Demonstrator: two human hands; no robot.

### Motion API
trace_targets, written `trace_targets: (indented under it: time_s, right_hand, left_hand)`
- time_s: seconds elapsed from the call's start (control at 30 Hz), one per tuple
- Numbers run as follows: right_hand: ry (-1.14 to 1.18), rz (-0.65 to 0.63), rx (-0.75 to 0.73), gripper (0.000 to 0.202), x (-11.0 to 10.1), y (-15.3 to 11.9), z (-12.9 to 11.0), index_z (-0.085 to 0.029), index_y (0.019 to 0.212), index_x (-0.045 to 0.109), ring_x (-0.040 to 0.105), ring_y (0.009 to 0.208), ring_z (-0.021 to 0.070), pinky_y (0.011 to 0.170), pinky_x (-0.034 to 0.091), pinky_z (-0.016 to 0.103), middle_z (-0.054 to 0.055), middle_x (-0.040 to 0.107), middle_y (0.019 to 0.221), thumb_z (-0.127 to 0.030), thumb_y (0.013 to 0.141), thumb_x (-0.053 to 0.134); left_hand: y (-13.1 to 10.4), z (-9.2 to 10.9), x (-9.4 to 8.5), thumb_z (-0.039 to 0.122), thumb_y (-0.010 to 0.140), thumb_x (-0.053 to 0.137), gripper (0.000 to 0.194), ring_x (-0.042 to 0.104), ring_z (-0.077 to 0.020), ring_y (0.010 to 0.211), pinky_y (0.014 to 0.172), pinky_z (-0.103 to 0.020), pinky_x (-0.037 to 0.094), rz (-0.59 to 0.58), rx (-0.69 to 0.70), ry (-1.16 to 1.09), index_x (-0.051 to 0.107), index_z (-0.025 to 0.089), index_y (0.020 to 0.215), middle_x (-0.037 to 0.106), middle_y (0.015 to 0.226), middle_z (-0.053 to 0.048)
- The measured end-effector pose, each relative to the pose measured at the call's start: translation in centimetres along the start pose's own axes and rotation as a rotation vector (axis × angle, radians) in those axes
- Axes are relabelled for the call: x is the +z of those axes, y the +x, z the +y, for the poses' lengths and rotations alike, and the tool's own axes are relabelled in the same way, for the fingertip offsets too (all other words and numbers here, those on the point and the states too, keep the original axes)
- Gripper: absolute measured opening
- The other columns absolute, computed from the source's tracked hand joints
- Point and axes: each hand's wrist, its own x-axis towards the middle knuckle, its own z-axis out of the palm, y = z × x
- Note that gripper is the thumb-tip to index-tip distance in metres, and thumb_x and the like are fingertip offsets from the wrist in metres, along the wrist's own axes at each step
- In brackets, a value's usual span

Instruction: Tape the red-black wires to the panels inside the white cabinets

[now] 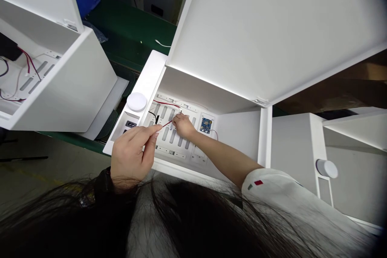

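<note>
Over the near left wall of a white box (149, 74), my left hand (133, 151) pinches a thin red wire (167, 123) between thumb and forefinger. The wire runs to my right hand (183, 126), which is down inside the box with its fingers closed on the wire's other end. What sits between those right fingertips is too small to make out. Below them lies the slotted white floor panel (165, 134). A red-and-black wire pair (166, 103) comes from the left wall, and a blue circuit board (206, 125) is mounted to the right.
The box's large lid (272, 28) stands raised at the back. Left of it is another open white box (69, 84) with wires inside; more white boxes (290, 149) stand at right. A round white knob (136, 101) sticks up from the rim. Behind is a green bench (130, 28).
</note>
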Motion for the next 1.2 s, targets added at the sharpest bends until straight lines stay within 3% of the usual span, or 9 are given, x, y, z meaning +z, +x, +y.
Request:
trace_targets:
  time_s: [0.37,0.63,0.7,0.8,0.93,1.0,1.1,1.2]
  right_hand:
    - [0.095,-0.082,-0.128,0.017,-1.2,-1.7,0.5,-0.017,0.084,0.067,0.047,0.094,0.0201,0.083,0.035,0.031,0.007,0.057,0.095,-0.013,0.086,0.050]
    - [0.072,-0.339,-0.167,0.013,-1.9,-2.9,-1.3,-0.016,0.073,0.067,0.055,0.093,0.0216,0.075,0.038,0.028,0.008,0.062,0.088,-0.005,0.072,0.061]
    - [0.122,-0.429,-0.099,0.015,-3.6,-2.8,-1.9,-0.016,0.073,0.067,0.058,0.087,0.0197,0.071,0.040,0.026,0.007,0.065,0.086,-0.002,0.069,0.061]
    - [0.308,-0.453,0.035,0.014,-8.5,-2.3,-3.4,-0.017,0.076,0.068,0.058,0.074,0.0147,0.066,0.042,0.024,0.002,0.067,0.078,-0.005,0.072,0.061]
    - [0.699,-0.216,-0.021,0.006,-16.8,-2.7,-7.1,-0.017,0.082,0.067,0.057,0.067,0.0107,0.067,0.046,0.024,-0.001,0.066,0.075,-0.021,0.078,0.064]
    - [0.807,-0.119,-0.070,0.009,-19.9,-3.6,-9.4,-0.017,0.081,0.067,0.058,0.067,0.0105,0.067,0.047,0.025,-0.001,0.065,0.074,-0.025,0.077,0.066]
    - [0.884,-0.001,-0.064,0.012,-21.8,-4.8,-12.0,-0.017,0.076,0.068,0.058,0.064,0.0105,0.063,0.048,0.025,0.000,0.065,0.070,-0.029,0.077,0.068]
    - [0.942,0.052,-0.051,0.020,-21.4,-5.0,-12.1,-0.017,0.079,0.070,0.059,0.063,0.0114,0.061,0.049,0.026,0.001,0.066,0.070,-0.037,0.078,0.070]
  left_hand:
    - [0.1,0.1,-0.2,0.010,0.086,0.060,0.024,0.060,-0.0110,0.073,0.068,-0.024,0.047,0.006,-0.006,0.016,0.068,0.016,0.107,0.071,0.086,-0.002]
    - [0.1,-0.1,-0.2,0.013,0.087,0.060,0.022,0.065,-0.0142,0.081,0.074,-0.027,0.049,0.005,0.003,0.003,0.069,0.016,0.107,0.073,0.094,-0.005]
    - [0.2,0.0,-0.2,0.014,0.087,0.060,0.022,0.064,-0.0137,0.078,0.073,-0.027,0.049,0.002,-0.014,-0.005,0.069,0.017,0.107,0.073,0.091,-0.004]
    - [0.4,0.2,-0.3,0.018,0.088,0.059,0.021,0.062,-0.0125,0.071,0.069,-0.026,0.049,-0.001,-0.084,-0.024,0.070,0.019,0.106,0.073,0.088,-0.002]
    - [0.9,0.9,-0.2,0.027,0.089,0.059,0.021,0.067,-0.0146,0.076,0.072,-0.028,0.053,-0.025,-0.258,-0.104,0.073,0.022,0.105,0.075,0.095,-0.002]
    - [1.4,1.4,0.0,0.031,0.088,0.060,0.023,0.069,-0.0157,0.080,0.074,-0.028,0.056,-0.070,-0.368,-0.223,0.074,0.022,0.105,0.075,0.095,-0.002]
    - [2.0,2.0,0.5,0.035,0.087,0.061,0.026,0.069,-0.0148,0.073,0.070,-0.027,0.057,-0.178,-0.513,-0.393,0.074,0.022,0.106,0.075,0.082,-0.001]
    - [2.3,2.0,0.7,0.033,0.087,0.060,0.025,0.064,-0.0122,0.061,0.059,-0.024,0.055,-0.225,-0.545,-0.441,0.074,0.022,0.105,0.072,0.074,0.000]
